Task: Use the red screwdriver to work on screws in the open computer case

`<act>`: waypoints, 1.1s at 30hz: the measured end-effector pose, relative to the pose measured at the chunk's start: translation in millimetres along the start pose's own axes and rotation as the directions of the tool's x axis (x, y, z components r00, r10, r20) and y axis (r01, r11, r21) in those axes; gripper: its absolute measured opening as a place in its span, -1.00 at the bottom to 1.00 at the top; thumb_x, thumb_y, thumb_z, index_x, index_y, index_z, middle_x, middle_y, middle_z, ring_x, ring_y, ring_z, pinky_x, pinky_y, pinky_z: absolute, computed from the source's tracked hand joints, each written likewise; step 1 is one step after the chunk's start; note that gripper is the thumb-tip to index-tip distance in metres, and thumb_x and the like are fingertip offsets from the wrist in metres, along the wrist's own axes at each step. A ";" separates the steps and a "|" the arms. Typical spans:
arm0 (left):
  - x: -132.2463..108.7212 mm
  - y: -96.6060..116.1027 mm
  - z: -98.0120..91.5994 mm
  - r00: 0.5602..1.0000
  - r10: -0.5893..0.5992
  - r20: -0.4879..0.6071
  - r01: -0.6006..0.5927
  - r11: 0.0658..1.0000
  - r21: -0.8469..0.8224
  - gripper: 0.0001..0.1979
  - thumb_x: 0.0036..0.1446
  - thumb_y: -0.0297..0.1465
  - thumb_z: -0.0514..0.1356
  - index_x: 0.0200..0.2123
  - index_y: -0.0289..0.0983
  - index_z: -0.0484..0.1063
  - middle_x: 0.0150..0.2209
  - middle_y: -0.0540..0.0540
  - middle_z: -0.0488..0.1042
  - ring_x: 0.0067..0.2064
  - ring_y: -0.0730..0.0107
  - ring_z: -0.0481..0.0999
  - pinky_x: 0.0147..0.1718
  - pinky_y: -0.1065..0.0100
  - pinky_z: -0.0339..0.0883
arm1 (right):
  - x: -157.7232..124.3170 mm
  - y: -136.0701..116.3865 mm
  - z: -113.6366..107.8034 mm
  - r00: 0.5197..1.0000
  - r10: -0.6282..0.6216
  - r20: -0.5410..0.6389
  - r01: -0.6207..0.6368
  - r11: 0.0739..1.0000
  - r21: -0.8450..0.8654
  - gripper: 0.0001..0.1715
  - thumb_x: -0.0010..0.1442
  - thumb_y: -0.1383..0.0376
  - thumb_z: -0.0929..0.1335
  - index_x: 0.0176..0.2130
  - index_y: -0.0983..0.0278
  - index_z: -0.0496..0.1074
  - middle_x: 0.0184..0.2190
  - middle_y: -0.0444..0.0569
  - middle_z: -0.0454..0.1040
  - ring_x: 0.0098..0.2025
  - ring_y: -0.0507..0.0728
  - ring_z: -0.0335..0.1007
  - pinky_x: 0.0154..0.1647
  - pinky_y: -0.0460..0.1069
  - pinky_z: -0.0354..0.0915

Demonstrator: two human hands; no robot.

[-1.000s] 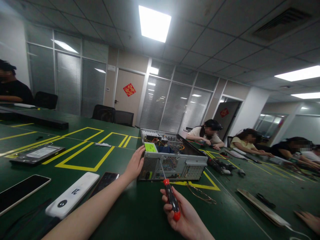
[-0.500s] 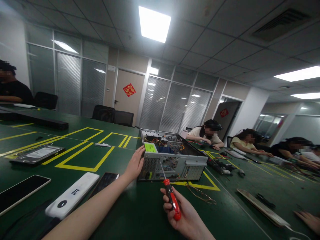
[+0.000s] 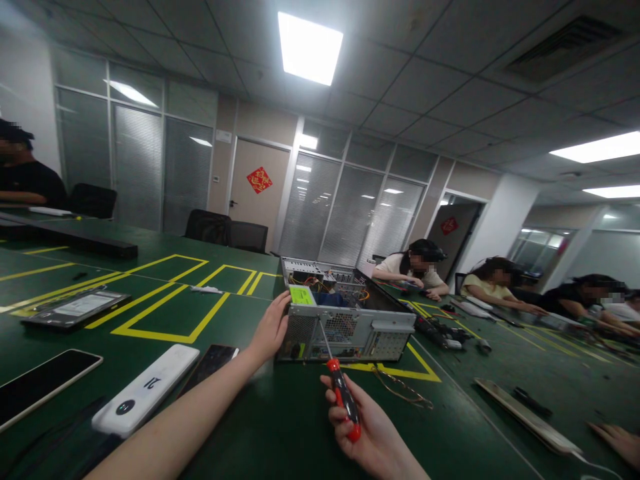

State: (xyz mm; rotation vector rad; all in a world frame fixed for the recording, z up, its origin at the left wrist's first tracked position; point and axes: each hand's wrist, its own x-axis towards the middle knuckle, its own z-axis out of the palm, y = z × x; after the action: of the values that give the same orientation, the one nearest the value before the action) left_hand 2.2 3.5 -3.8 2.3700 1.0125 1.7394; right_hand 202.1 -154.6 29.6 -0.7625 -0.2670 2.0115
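Note:
An open computer case (image 3: 363, 333) lies in front of me with its rear panel facing me and cables showing inside. My left hand (image 3: 273, 327) rests against its left side, fingers stretched out towards the top edge. A power supply (image 3: 301, 295) with a bright green label sits beside those fingertips. My right hand (image 3: 363, 417) is wrapped round the red and black handle of a screwdriver (image 3: 345, 397). The screwdriver's shaft slants up to the rear panel, and its tip meets the panel near the perforated area. Any screw at the tip is too small to make out.
On the green table (image 3: 270, 427) at left lie a hard drive (image 3: 77, 307), a phone (image 3: 47, 383), a white power bank (image 3: 147, 387) and a dark phone (image 3: 210, 367). Right of the case are glasses (image 3: 403, 387) and a long pale device (image 3: 527, 413). Several people work further off.
The screwdriver has turned about its own length: more of the handle's black part faces me now. Its tip has stayed at the panel, and my left hand has kept its place.

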 end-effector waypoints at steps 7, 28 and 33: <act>0.5 2.1 -1.3 1.000 -0.008 0.004 0.008 1.000 0.012 -0.56 0.26 -0.39 -0.14 0.20 -0.22 0.00 0.22 -0.19 0.08 0.25 0.25 0.08 0.21 0.05 0.00 | -1.3 -1.5 1.2 1.000 0.009 -0.018 -0.008 0.995 0.101 -0.66 0.23 0.19 0.23 -0.41 0.43 0.31 -0.63 -0.18 0.23 -0.68 -0.18 0.04 -0.75 -0.32 -0.04; -0.8 -0.7 0.2 1.000 0.000 -0.002 0.000 0.999 0.048 -0.57 0.25 -0.39 -0.12 0.19 -0.23 0.01 0.23 -0.17 0.09 0.26 0.27 0.08 0.20 0.10 0.03 | 0.9 -2.5 3.6 0.994 -0.063 -0.086 0.062 0.998 -0.011 -0.68 0.22 0.17 0.23 -0.26 0.40 0.36 -0.52 -0.06 0.39 -0.54 -0.05 0.29 -0.62 -0.22 0.25; -0.6 0.2 0.1 1.000 0.002 -0.001 -0.002 0.999 0.034 -0.57 0.26 -0.39 -0.14 0.19 -0.24 0.00 0.22 -0.19 0.08 0.26 0.27 0.07 0.21 0.09 0.01 | 0.5 -2.0 3.8 1.000 -0.018 -0.022 0.019 1.000 0.021 -0.64 0.23 0.13 0.21 -0.18 0.38 0.35 -0.54 -0.10 0.32 -0.62 -0.11 0.13 -0.76 -0.29 -0.01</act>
State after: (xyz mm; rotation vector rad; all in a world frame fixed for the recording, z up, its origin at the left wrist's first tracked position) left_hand 2.2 3.0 -4.2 2.3912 1.0489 1.7388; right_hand 201.0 -152.6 33.3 -0.7660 -0.2389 1.9842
